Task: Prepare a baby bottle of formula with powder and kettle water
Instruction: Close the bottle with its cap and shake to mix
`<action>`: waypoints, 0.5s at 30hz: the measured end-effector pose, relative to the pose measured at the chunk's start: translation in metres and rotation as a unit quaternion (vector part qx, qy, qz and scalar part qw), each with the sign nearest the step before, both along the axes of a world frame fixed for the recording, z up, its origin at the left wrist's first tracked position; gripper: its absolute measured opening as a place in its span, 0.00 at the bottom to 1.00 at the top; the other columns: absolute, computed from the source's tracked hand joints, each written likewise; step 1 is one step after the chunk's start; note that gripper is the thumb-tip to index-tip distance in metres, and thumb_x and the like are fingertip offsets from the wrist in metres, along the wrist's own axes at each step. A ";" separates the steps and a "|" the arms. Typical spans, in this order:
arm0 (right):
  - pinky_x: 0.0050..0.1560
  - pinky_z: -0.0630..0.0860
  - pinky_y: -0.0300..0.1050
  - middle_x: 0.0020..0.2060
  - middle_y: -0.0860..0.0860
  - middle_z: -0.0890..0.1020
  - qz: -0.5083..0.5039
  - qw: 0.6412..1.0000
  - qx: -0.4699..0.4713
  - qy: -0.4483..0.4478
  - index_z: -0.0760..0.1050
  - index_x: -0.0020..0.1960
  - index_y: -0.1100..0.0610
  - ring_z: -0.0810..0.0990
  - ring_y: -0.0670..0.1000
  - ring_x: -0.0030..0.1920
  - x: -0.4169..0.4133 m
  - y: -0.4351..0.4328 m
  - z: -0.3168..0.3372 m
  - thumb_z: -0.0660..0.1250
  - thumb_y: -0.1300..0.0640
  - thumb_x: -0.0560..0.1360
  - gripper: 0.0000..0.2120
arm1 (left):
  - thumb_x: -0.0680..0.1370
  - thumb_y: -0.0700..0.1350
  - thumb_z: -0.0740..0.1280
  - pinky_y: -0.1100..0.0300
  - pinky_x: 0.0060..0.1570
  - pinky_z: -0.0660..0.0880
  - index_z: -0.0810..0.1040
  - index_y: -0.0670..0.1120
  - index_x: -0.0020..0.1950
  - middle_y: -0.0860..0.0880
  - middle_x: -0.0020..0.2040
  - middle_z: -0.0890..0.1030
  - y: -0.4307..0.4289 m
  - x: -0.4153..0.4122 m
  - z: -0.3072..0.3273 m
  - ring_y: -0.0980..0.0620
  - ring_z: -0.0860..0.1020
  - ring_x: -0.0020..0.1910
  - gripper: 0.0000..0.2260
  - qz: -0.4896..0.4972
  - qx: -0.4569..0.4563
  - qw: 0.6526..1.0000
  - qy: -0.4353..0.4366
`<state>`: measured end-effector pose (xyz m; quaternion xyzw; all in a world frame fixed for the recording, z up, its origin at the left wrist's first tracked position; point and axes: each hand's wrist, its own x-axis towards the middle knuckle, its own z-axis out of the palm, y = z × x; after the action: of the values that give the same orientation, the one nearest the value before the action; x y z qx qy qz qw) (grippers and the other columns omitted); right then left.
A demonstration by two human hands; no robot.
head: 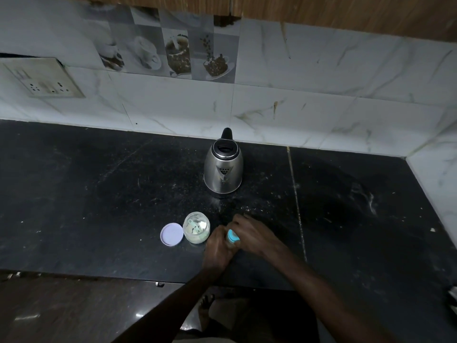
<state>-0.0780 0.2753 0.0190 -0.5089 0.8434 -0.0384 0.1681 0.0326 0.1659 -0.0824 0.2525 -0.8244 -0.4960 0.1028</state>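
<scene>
— Head view: what sits on the black counter?
— Steel kettle at the back; nearer, an open powder jar, its lilac lid touching its left side.
— And the bottle?
— Right of the jar, left hand wrapped around its body, right hand closed over its blue top.

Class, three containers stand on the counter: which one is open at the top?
The glass jar: its lilac lid lies beside it. The kettle is shut, and both hands grip the blue-capped bottle.
</scene>
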 end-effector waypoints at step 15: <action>0.64 0.74 0.65 0.61 0.65 0.77 0.042 0.994 -0.002 -0.102 0.77 0.63 0.71 0.77 0.65 0.61 -0.012 0.002 0.023 0.67 0.71 0.77 0.14 | 0.70 0.50 0.82 0.74 0.43 0.74 0.79 0.50 0.55 0.54 0.47 0.85 -0.001 0.003 0.011 0.65 0.83 0.48 0.19 0.002 0.061 0.998 -0.016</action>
<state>-0.0902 0.2777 0.0424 -0.5381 0.7995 -0.0841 0.2535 0.0352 0.1654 -0.0711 0.2684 -0.7938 -0.5406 0.0751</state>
